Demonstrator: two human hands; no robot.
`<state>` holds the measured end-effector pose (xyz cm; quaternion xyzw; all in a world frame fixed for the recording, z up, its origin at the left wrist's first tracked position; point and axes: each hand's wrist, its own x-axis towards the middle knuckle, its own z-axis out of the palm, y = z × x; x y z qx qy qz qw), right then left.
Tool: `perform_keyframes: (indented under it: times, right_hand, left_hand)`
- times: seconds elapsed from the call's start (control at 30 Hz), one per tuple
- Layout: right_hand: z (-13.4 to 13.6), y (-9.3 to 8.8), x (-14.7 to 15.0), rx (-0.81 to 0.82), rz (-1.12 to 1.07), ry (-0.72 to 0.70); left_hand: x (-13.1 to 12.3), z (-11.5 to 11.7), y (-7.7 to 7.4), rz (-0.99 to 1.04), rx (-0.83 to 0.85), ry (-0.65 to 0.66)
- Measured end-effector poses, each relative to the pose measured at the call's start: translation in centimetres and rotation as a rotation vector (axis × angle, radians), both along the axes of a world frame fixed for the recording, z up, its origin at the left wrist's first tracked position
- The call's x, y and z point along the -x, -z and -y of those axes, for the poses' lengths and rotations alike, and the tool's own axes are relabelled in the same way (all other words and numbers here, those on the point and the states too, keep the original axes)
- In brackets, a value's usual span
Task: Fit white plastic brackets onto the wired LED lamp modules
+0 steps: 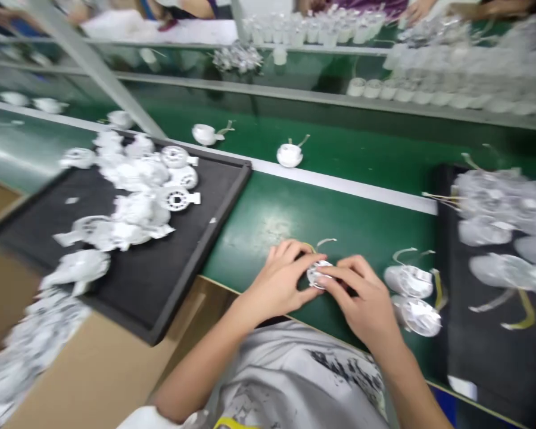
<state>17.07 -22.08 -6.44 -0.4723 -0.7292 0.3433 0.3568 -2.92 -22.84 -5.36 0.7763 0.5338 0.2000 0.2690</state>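
Both my hands meet over the green bench near its front edge. Between them is a small round white part [318,274] with a pale wire sticking out behind it. My left hand [290,271] curls its thumb and fingers round the left side of this part. From the right, my right hand [360,292] presses its fingertips on the top of it. Just right of my right hand stand two white cup-shaped parts [414,316] with shiny tops and loose wires.
A black tray [223,223] at the left bears a heap of white plastic rings [134,173]. Another black tray [482,351] at the right holds clear-white wired parts [513,268]. A cardboard box [98,363] stands lower left. Across the bench, people's hands [417,11] show behind shelf rails.
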Motion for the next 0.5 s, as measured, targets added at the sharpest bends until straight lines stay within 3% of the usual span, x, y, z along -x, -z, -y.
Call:
perform_keyframes:
  times: [0.1,0.17,0.23,0.33,0.37,0.43,0.5]
  right_hand:
    - [0.3,0.5,0.4,-0.077,0.03,0.044]
    - [0.4,0.5,0.6,-0.085,0.046,0.061]
    - [0.5,0.4,0.8,-0.079,0.052,0.079]
    - [0.6,0.2,0.8,-0.057,0.059,0.082]
    - [0.6,0.1,0.8,-0.052,0.065,0.079]
    - [0.6,-0.1,0.8,-0.036,0.083,0.084]
    - [0.5,-0.3,0.6,-0.011,0.105,0.079]
  left_hand:
    - [0.6,0.8,-0.8,-0.05,-0.05,0.008]
    - [3.2,1.7,-2.0,-0.124,-0.125,-0.074]
    - [8.2,2.9,-3.5,-0.271,-0.238,-0.301]
    - [18.2,4.2,-5.1,-0.521,-0.361,-0.744]
    - [21.3,4.4,-5.3,-0.549,-0.346,-0.796]
    - [26.1,4.1,-5.2,-0.525,-0.257,-0.738]
    - [28.4,3.1,-4.9,-0.472,-0.209,-0.701]
